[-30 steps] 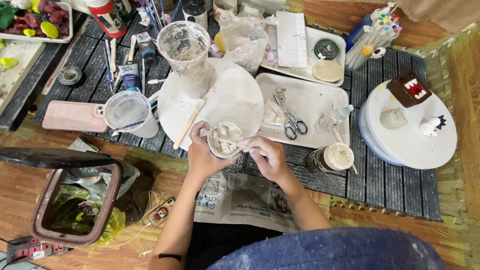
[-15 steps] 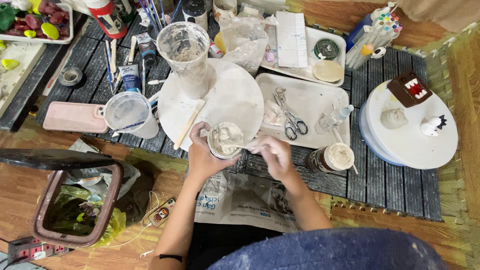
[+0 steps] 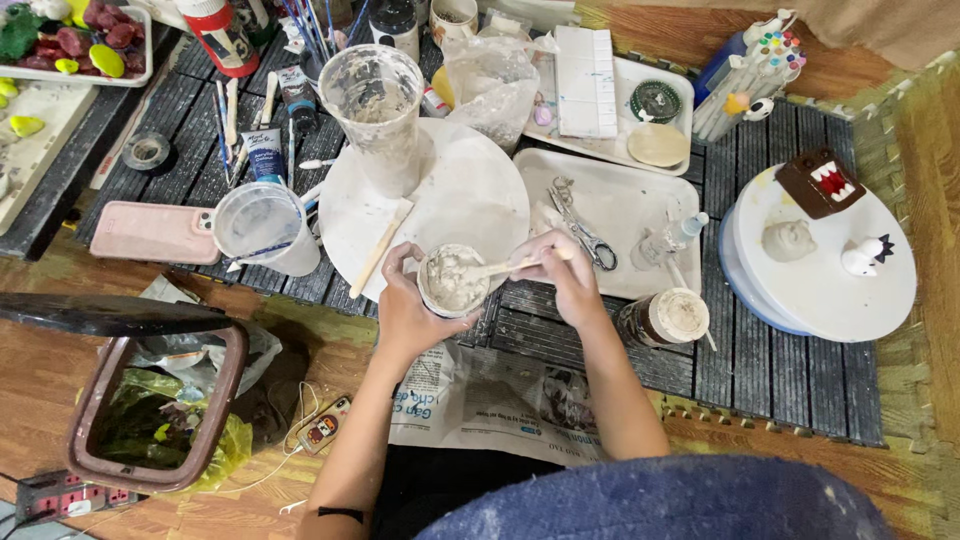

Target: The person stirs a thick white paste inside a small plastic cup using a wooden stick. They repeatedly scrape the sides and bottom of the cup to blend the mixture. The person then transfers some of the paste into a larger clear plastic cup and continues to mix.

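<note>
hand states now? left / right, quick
Left hand: closed around a small cup of grey paste.
Right hand: closed on a wooden stick, its tip in the cup.

pretty cramped here. tall clear plastic cup smeared with grey paste [image 3: 378, 112] stands right behind the small round cup of grey mix [image 3: 452, 281], with a flat wooden stick [image 3: 380, 249] lying to its left. metal scissors [image 3: 580, 222] sit on the white rectangular tray [image 3: 620, 190] to the right. open room: the spread newspaper [image 3: 500, 395] toward the body.
</note>
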